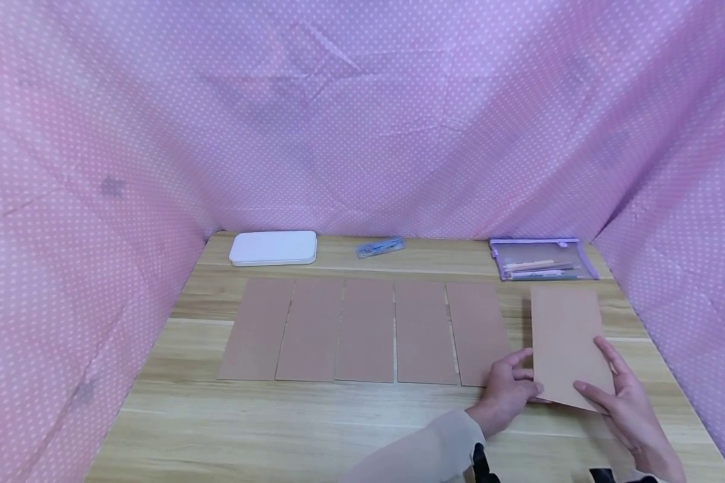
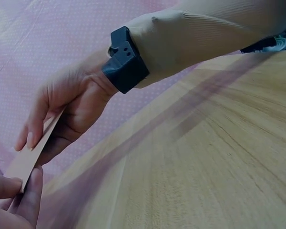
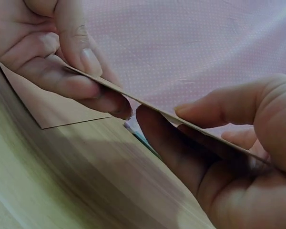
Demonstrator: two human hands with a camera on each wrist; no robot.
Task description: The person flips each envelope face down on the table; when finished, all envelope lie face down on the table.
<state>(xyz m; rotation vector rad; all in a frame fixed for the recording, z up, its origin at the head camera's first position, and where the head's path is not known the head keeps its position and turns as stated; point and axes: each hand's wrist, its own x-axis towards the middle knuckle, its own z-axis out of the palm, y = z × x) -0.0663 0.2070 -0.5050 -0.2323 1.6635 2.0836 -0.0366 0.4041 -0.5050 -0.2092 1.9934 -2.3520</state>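
A thin brown kraft-paper card [image 1: 564,342] is held up at the right of the table, its lower edge tilted toward me. My left hand [image 1: 507,392] pinches its lower left corner, thumb on top and fingers beneath. From the right side, my right hand [image 1: 631,409] grips the same card between thumb and fingers. Edge-on in the right wrist view, the card [image 3: 133,98] runs between both hands. Several matching brown cards [image 1: 365,332] lie flat in a row left of the hands. The rightmost card [image 1: 476,329] is partly covered by my left hand.
Along the back of the wooden table [image 1: 248,429] stand a white flat case [image 1: 273,248], a small clear blue packet [image 1: 380,247] and a purple-edged zip pouch [image 1: 532,241] with pencils inside. Pink dotted cloth [image 1: 362,134] hangs around the table's back and sides.
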